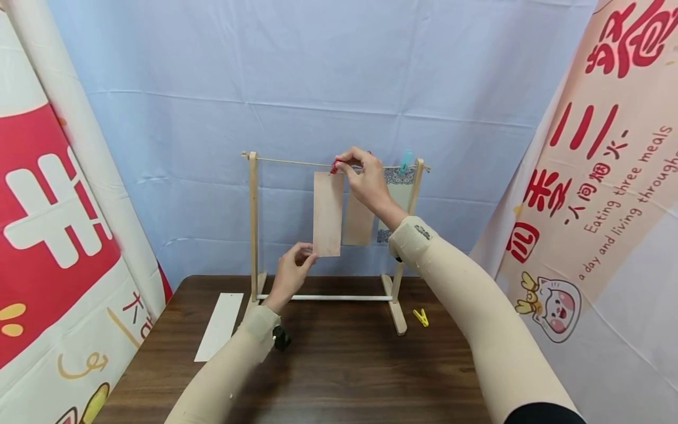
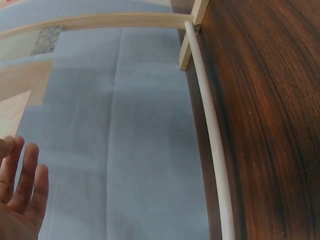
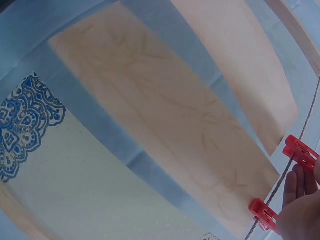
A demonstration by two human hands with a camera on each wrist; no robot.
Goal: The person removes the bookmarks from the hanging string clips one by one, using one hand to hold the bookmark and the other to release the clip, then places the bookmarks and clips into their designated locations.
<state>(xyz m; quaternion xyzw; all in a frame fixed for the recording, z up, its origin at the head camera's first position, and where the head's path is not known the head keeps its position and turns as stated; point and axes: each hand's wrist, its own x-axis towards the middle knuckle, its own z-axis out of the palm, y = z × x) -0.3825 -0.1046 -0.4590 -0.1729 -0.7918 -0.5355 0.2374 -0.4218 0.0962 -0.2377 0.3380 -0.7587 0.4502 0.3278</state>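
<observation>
A pale pink paper strip (image 1: 327,215) hangs lengthwise below the string (image 1: 288,162) of a wooden frame. At its top edge my right hand (image 1: 366,179) pinches a red clothespin (image 3: 300,150) that sits on the string. My left hand (image 1: 292,271) holds the strip's lower left corner between thumb and fingertips; in the left wrist view that corner lies at the left edge. Beside it hangs a tan strip (image 3: 150,110) with faint leaf marks, under another red clothespin (image 3: 264,214). Further right is a strip with blue patterned ends (image 1: 399,194), below a light blue clothespin (image 1: 406,160).
The frame's wooden posts (image 1: 253,224) stand on feet, joined low down by a white bar (image 1: 339,298). On the dark wooden table (image 1: 339,365) lie a white strip (image 1: 219,327) at left and a yellow clothespin (image 1: 421,318) at right. Pale blue cloth (image 1: 328,70) hangs behind.
</observation>
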